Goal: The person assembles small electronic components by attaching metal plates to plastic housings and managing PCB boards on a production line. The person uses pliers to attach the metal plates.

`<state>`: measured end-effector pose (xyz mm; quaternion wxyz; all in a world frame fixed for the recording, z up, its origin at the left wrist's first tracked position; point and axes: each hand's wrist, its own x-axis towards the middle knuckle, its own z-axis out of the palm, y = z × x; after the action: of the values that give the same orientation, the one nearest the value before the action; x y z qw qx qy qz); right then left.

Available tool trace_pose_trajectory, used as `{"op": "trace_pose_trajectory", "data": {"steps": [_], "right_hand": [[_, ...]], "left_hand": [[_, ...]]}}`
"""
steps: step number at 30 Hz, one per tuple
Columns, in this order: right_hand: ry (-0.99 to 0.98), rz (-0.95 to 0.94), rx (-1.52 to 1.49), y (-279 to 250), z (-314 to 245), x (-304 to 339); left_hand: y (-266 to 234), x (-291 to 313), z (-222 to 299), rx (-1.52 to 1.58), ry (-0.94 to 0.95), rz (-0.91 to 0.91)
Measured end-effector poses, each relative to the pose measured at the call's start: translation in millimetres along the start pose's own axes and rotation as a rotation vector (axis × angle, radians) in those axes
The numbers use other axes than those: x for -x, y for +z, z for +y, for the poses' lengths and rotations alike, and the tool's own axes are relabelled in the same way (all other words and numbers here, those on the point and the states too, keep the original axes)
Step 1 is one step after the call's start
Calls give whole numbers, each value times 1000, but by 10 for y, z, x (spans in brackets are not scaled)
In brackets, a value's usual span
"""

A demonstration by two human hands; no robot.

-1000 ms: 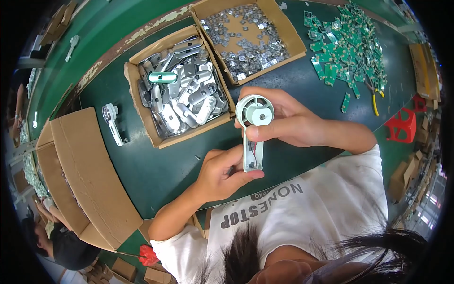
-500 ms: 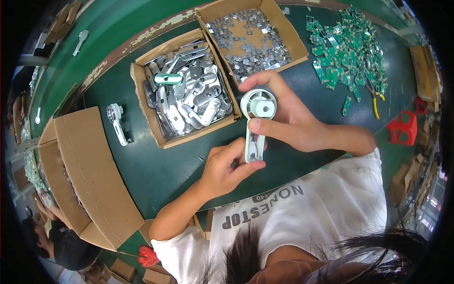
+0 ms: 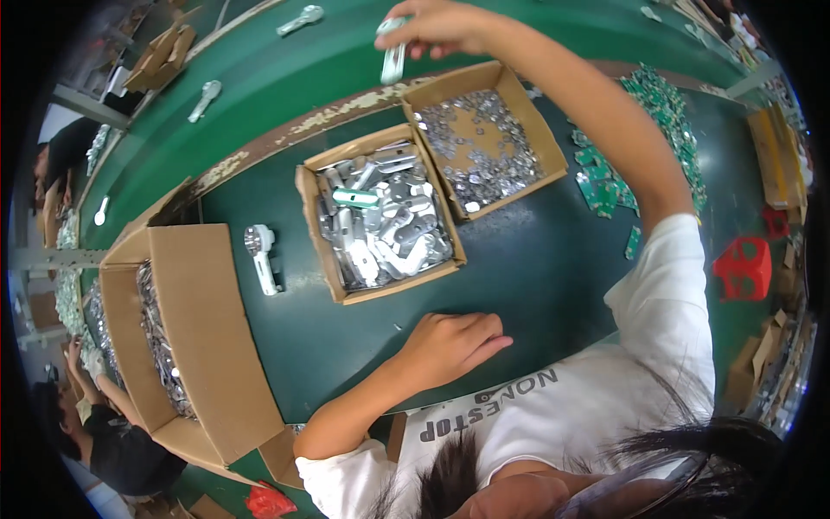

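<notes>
My right hand (image 3: 443,28) reaches far out over the green conveyor belt and grips a pale handheld fan body (image 3: 392,66) by its upper end. The fan's handle points down towards me, while my fingers hide part of its head. My left hand (image 3: 458,348) rests near the table's front edge, fingers curled in, with nothing visible in it. Beyond it stands a cardboard box of silver and grey handle covers (image 3: 398,227), one green cover (image 3: 355,198) lying on top. Left of that box, another fan body (image 3: 261,258) lies on the table.
A shallow box of small metal parts (image 3: 484,143) adjoins the cover box. Green circuit boards (image 3: 661,112) are heaped at the far right. More fan bodies (image 3: 205,101) lie on the belt (image 3: 259,73). A tall carton (image 3: 220,346) stands left; a co-worker (image 3: 130,450) sits beyond it.
My right hand has carried the fan body from in front of me up and away over the belt. My left hand has let go of it and come down near the table edge.
</notes>
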<state>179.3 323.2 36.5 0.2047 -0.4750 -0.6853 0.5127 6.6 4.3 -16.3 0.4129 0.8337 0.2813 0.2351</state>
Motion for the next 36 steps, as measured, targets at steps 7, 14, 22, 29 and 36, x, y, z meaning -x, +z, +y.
{"op": "trace_pose_trajectory", "data": {"steps": [7,14,22,29,36], "right_hand": [[75,874,51,-376,781,-1056],[-505,214,776,612,-92,1347],[-333,130,719,637,325,1786],[-339,50,686,605,398,1699],[-361,220,509,597,317,1803]], "left_hand": [[-59,3,-136,-32,39,112],[-471,136,379,-418,384,291],[-1928,-552,-329,-438,-438,551],[-1635,-878,-347,-477,-177,342],[-1147,-413,-404,-850,-217,292]]}}
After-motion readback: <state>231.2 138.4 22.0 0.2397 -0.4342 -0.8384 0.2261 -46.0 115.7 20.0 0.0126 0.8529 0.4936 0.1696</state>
